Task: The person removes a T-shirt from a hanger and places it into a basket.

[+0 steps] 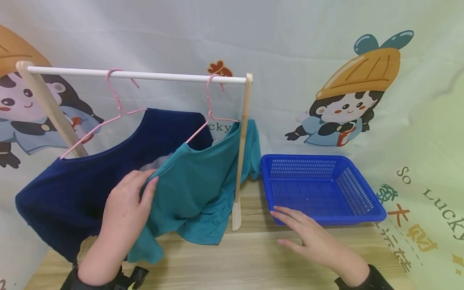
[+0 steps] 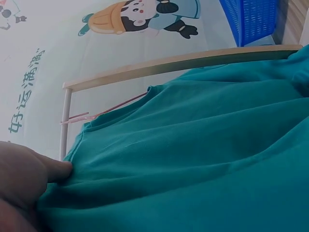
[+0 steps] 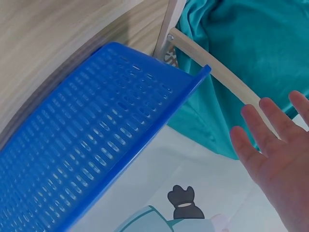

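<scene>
A teal shirt (image 1: 203, 177) hangs from a pink hanger (image 1: 209, 100) at the right end of the rack's white rod (image 1: 163, 76). My left hand (image 1: 127, 205) pinches the shirt's edge between thumb and fingers; the left wrist view shows the thumb (image 2: 60, 170) on the cloth. Left of it, a navy shirt (image 1: 90, 181) hangs on another pink hanger (image 1: 117, 100), partly behind my left hand. My right hand (image 1: 308, 235), fingers spread and holding nothing, is by the near left corner of a blue basket (image 1: 362, 220). Whether it touches the rim cannot be told.
The rack's wooden right post (image 1: 242, 153) stands between the teal shirt and the basket. Its left post (image 1: 54, 108) is partly behind the navy shirt. A printed cloth (image 1: 290, 48) hangs behind, and a wood-grain tabletop (image 1: 224, 266) lies underneath.
</scene>
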